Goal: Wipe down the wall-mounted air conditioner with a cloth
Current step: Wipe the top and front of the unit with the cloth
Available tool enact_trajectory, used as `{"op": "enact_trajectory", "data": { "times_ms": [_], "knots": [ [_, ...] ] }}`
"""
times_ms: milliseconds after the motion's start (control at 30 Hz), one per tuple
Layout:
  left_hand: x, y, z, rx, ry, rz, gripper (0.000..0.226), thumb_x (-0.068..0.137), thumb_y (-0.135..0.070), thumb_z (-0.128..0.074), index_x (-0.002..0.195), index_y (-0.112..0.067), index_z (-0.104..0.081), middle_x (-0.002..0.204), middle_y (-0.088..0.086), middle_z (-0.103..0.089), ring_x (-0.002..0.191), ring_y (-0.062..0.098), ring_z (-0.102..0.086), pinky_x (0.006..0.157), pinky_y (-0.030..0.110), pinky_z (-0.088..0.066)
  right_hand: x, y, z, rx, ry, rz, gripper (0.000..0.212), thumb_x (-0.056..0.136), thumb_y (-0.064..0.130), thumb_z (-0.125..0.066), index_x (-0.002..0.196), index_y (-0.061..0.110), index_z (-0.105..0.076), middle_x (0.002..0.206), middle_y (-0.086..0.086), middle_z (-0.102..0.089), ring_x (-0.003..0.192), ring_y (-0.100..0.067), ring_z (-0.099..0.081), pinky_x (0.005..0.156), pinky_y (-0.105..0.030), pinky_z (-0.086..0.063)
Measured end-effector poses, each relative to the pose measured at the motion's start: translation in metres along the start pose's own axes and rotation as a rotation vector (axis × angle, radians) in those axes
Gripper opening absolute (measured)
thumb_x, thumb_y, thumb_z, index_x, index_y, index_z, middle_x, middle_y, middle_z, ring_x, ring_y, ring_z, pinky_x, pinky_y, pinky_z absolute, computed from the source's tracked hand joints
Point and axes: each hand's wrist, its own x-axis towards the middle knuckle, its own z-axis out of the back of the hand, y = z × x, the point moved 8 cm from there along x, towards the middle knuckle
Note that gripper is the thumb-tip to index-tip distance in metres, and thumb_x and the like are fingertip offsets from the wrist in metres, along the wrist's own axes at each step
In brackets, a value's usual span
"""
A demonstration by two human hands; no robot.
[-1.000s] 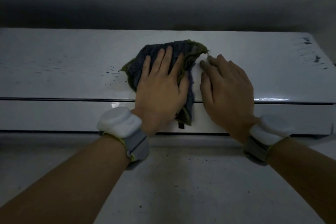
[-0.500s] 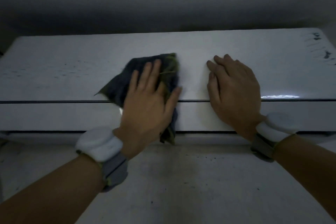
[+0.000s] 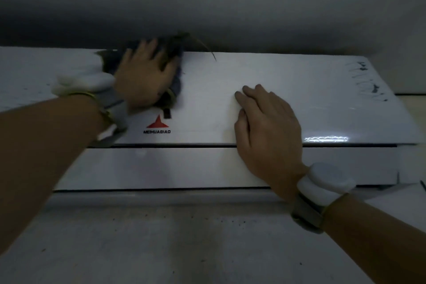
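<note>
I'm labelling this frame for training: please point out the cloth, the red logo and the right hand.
cloth (image 3: 173, 50): head view, on its dark upper fold.
logo (image 3: 158, 123): head view, on the red triangle.
right hand (image 3: 269, 122): head view, on the back of the hand.

A dim grey wall (image 3: 184, 249) (flecked with dark specks) fills the background.

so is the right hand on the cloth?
No, the right hand lies flat on a bare part of the air conditioner, while the cloth is under the left hand.
</note>
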Motion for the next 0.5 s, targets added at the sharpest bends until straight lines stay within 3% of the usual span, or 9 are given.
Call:
{"op": "enact_trajectory", "data": {
  "times_ms": [100,200,300,367,500],
  "knots": [
    [-0.016,0.037,-0.004,0.137,0.093,0.019,0.072,0.088,-0.035,-0.023,0.145,0.007,-0.035,0.136,0.052,-0.034,0.13,0.069,-0.023,0.098,0.076,-0.023,0.0,0.001,-0.002,-0.021,0.004,0.004,0.041,0.094,0.022,-0.04,0.124,0.007,-0.064,0.13,-0.011,-0.063,0.125,-0.029,-0.055,0.111,-0.04,-0.036],
    [-0.031,0.038,-0.004,0.124,0.139,0.098,0.079,0.083,-0.041,-0.015,0.152,-0.002,-0.027,0.153,0.038,-0.023,0.143,0.055,-0.015,0.112,0.068,-0.016,0.001,0.002,-0.003,-0.036,0.014,-0.003,0.04,0.095,0.022,-0.041,0.124,0.007,-0.063,0.129,-0.011,-0.063,0.124,-0.029,-0.056,0.11,-0.04,-0.036],
    [-0.042,0.0,-0.008,0.151,0.108,0.02,0.073,0.085,-0.042,-0.007,0.15,-0.014,-0.027,0.158,0.029,-0.019,0.146,0.048,-0.013,0.115,0.065,-0.015,0.001,0.003,-0.002,-0.06,0.016,-0.002,0.039,0.095,0.022,-0.041,0.124,0.007,-0.063,0.128,-0.012,-0.063,0.123,-0.03,-0.056,0.109,-0.04,-0.036],
    [-0.042,-0.037,-0.007,0.068,0.088,-0.001,0.082,0.084,-0.052,0.004,0.149,-0.017,-0.032,0.161,0.02,-0.019,0.149,0.04,-0.011,0.118,0.06,-0.011,0.001,0.005,-0.002,-0.072,0.027,-0.003,0.039,0.094,0.022,-0.042,0.124,0.007,-0.063,0.128,-0.012,-0.063,0.123,-0.03,-0.055,0.108,-0.04,-0.036],
    [-0.035,-0.112,-0.012,-0.157,0.071,-0.046,0.07,0.092,-0.051,-0.006,0.157,-0.028,-0.015,0.167,0.003,-0.003,0.154,0.022,0.003,0.124,0.047,0.006,0.003,0.003,0.0,-0.07,0.041,-0.023,0.033,0.09,0.019,-0.045,0.114,0.005,-0.063,0.113,-0.016,-0.066,0.103,-0.033,-0.06,0.097,-0.041,-0.041]
  ]
}}
